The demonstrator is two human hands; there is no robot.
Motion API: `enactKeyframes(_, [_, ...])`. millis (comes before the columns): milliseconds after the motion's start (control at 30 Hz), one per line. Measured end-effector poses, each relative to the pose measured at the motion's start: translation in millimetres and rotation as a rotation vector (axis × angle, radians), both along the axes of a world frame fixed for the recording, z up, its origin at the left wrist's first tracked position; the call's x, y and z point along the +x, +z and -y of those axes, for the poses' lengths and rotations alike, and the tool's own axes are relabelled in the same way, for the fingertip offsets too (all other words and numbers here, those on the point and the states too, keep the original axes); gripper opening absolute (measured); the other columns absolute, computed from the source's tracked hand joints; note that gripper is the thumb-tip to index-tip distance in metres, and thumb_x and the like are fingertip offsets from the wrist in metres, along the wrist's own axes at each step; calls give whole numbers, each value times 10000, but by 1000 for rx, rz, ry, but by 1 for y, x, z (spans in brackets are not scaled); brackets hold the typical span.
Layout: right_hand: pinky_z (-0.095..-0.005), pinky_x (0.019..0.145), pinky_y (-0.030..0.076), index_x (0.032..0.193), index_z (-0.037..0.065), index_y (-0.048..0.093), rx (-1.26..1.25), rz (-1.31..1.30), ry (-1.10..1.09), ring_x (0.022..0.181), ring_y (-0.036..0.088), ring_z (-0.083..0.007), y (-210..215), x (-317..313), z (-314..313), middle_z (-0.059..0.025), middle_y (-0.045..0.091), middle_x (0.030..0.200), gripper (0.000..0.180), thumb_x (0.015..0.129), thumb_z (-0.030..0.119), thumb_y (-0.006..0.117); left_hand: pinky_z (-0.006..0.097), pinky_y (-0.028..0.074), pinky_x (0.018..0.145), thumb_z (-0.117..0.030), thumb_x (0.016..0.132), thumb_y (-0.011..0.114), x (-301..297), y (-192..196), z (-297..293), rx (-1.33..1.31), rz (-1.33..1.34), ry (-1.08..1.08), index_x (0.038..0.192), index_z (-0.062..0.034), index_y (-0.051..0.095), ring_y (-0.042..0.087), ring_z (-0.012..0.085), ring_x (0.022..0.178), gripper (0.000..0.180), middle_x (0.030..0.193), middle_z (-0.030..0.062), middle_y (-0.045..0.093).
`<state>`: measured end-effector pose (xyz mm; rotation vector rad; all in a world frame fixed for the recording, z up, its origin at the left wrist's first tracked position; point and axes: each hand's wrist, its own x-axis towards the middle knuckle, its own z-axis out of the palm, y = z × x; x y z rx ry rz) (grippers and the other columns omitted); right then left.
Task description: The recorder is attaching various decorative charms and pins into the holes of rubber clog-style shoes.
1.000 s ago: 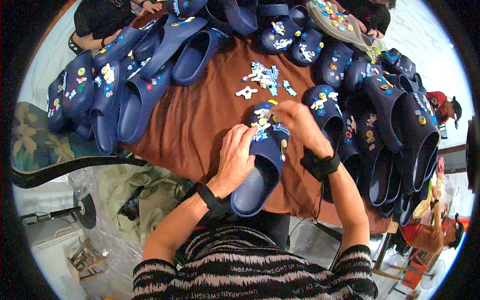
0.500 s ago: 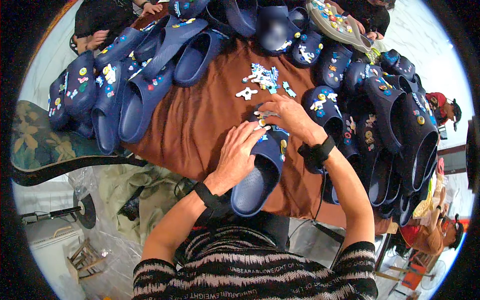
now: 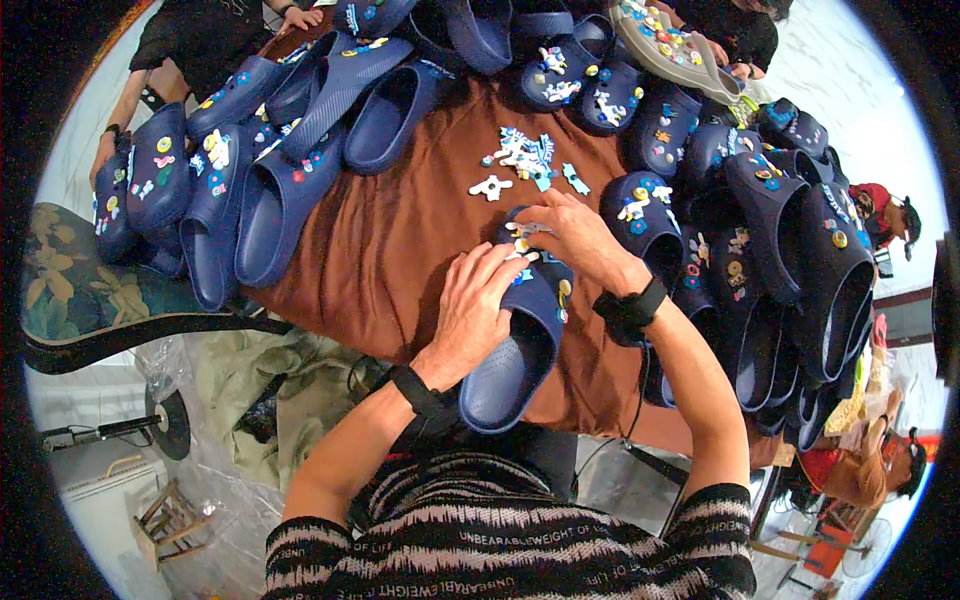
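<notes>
A navy clog (image 3: 510, 375) lies on the brown cloth in front of me, its heel toward me and its toe partly covered by my hands. My left hand (image 3: 472, 305) grips its left side, with the fingertips reaching up onto the toe. Over the toe, the bent fingers of my right hand (image 3: 578, 238) close on a white shoe charm (image 3: 523, 243); how far the charm is seated cannot be seen. Just beyond lie a pile of white and blue charms (image 3: 528, 155), a single white charm (image 3: 490, 187) and a teal charm (image 3: 575, 178).
Decorated navy clogs (image 3: 265, 215) crowd the table's left side, and more clogs (image 3: 775, 215) are heaped on the right. A grey clog (image 3: 675, 50) is at the far side by another person's hands. A dark patterned chair (image 3: 100, 270) stands left of the brown cloth (image 3: 400, 230).
My hands and the clog stay almost in place, the right fingers shifting only slightly. At the far left, another person's arm has come down beside the outermost clogs.
</notes>
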<state>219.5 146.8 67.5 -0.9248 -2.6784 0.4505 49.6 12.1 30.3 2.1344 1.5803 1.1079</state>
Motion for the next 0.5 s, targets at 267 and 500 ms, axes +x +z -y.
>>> enactKeyframes(267, [-487, 827, 529, 1016, 65, 698, -53, 53, -197, 942, 659, -399, -3, 12, -11, -201, 665, 994, 190, 838, 124, 666, 476, 366, 1106, 80, 683, 595, -1, 0, 1, -11, -11, 6, 1258, -82, 608, 475, 361, 1299, 597, 1352, 127, 553])
enactKeyframes(500, [-450, 783, 507, 913, 45, 697, 150, 169, -91, 885, 663, -339, -3, 1, -17, -140, 655, 854, 119, 832, 128, 672, 477, 369, 1106, 86, 680, 590, 1, -2, 0, 1, 12, 7, 1247, -73, 618, 482, 366, 1293, 590, 1348, 135, 560])
